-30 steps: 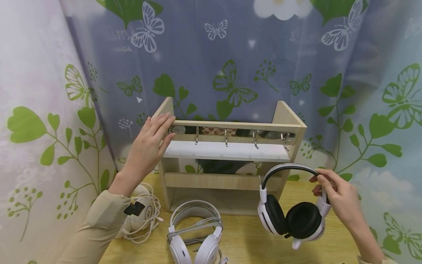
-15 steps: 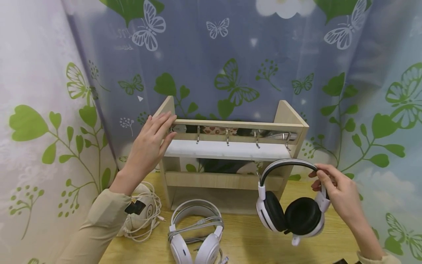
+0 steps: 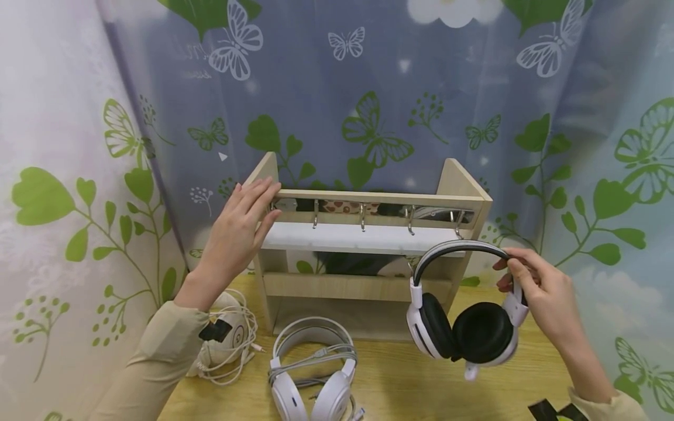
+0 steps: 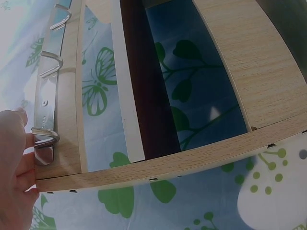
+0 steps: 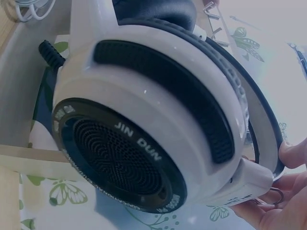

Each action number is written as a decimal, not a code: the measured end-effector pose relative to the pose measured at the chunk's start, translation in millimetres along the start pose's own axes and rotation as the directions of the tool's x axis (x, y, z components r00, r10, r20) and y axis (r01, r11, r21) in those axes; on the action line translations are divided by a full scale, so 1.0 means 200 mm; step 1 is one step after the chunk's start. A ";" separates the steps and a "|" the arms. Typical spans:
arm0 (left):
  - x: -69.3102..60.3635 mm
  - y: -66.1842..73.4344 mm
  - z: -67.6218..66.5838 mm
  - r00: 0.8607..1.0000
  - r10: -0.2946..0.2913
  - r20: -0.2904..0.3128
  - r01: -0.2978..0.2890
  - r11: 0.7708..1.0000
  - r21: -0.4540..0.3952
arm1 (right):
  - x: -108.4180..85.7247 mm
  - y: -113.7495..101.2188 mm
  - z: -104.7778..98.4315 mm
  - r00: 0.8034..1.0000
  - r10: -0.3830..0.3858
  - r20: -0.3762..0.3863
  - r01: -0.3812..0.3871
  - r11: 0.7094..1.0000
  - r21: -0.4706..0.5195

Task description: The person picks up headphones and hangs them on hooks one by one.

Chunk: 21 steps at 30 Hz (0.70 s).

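Note:
White headphones with black ear pads (image 3: 481,333) hang in the air before the right end of a wooden rack (image 3: 358,286). My right hand (image 3: 547,292) pinches their headband near its right end, thumb in front. The right wrist view shows a round ear cup (image 5: 117,158) lettered "JIN DUN". My left hand (image 3: 237,234) rests on the rack's top left corner, its fingers laid over the edge. Along the rack's top board runs a metal strip with several hooks (image 3: 362,217). In the left wrist view, an end hook (image 4: 45,136) is beside the left fingers.
A second pair of white headphones (image 3: 313,371), wrapped in grey cable, lies on the yellow wooden table (image 3: 389,380). Left of it, beneath the left forearm, sits a white corded headset (image 3: 229,339). A butterfly-patterned curtain (image 3: 316,88) encloses the back and sides.
The right hand has lifted the headphones a little, nearer to the height of the hooks. The left hand has stayed on the rack's corner.

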<state>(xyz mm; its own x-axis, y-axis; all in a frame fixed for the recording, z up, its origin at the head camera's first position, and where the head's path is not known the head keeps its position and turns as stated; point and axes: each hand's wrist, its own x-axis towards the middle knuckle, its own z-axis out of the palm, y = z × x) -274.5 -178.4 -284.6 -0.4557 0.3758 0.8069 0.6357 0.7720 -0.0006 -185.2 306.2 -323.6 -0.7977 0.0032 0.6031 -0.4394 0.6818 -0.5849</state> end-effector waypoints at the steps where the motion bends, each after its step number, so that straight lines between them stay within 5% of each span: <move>1: 0.00 0.00 0.00 1.000 0.000 0.001 0.000 1.000 0.000 | 0.00 0.00 0.00 1.000 -0.001 0.001 0.001 1.000 -0.004; 21: 0.00 0.00 -0.01 1.000 -0.008 0.006 0.008 1.000 -0.002 | 0.07 -0.05 -0.03 1.000 -0.018 0.008 0.018 1.000 -0.008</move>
<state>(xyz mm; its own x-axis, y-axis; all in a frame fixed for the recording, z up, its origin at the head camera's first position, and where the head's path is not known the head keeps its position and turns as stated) -273.4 -178.3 -283.8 -0.4644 0.3728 0.8033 0.6331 0.7740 0.0068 -189.9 304.4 -306.0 -0.7927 -0.0151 0.6095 -0.4508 0.6875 -0.5693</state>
